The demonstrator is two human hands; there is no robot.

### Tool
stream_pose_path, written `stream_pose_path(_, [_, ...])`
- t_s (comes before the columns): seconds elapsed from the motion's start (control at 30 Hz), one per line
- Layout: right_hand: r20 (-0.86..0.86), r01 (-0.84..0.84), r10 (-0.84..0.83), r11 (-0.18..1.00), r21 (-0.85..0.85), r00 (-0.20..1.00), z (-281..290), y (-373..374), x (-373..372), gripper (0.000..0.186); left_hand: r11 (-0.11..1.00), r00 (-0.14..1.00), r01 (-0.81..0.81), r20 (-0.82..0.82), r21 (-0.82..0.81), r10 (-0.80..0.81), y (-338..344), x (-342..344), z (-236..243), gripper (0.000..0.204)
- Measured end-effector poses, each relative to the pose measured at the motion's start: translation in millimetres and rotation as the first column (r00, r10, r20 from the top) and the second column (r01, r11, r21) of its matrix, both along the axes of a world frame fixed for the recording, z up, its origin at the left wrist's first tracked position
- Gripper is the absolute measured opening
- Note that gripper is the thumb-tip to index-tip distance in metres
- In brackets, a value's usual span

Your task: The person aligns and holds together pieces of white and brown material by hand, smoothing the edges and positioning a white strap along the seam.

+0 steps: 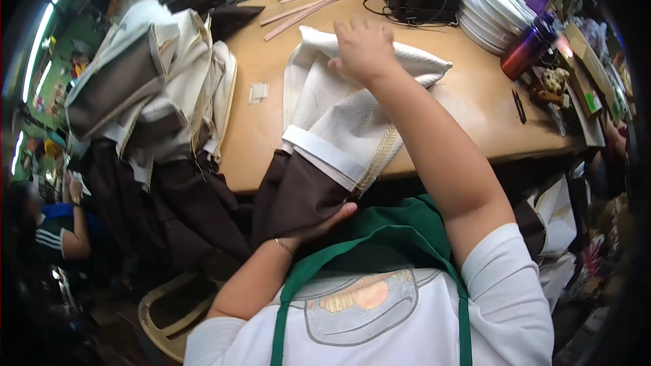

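A heap of cream-and-brown garments [146,95] overhangs the wooden table's [475,105] left edge. At its front edge the left hand [324,225] pinches the brown-and-white garment [332,142]; the right hand [363,47] presses flat on it. Stacked white plates [491,13] crowd the far right corner.

We see a bench [475,105] of smooth, light wood with a faint sheen. The garment [339,122] on it is matt woven cloth, cream above and dark brown below, with a smoother white band between. The bottle [527,51] looks like glossy purple plastic. The stacked white plates [491,10] look smooth and slightly shiny.
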State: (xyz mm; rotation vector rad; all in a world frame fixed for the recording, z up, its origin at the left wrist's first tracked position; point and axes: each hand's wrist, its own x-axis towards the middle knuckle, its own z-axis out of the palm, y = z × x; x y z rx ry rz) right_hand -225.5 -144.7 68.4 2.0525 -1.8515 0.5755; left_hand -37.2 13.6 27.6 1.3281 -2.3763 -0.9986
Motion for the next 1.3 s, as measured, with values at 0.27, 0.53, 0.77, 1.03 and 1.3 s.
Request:
stream_pose_path(0.27, [0.750,-0.208,0.446,0.894,-0.396,0.488,38,-34,-40,0.018,0.977,0.776,0.032,-0.611,-0.210,-0.156,18,79,91,0.044])
stream_pose_path(0.53, [0.895,-0.005,0.194,0.978,-0.209,0.402,-27,1,-81,0.031,0.759,0.992,0.081,0.127,-0.646,0.003,-46,20,48,0.071])
stream_pose_path(0.77, [0.817,-0.603,-0.569,0.684,0.410,-0.091,-82,168,-46,0.022,0.816,0.993,0.050,-0.059,-0.576,-0.102,-28,-12,-3,0.038])
stream_pose_path(1.03, [0.844,-0.500,-0.375,0.853,0.152,-0.383,-82,168,5,0.034,0.809,0.998,0.065,0.025,-0.585,-0.062,-16,2,13,0.013])
stream_pose_path(1.3, [0.727,-0.648,-0.509,0.753,0.115,-0.462,-64,165,19,0.021,0.844,0.999,-0.024,-0.035,-0.536,0.006,2,-7,5,0.017])
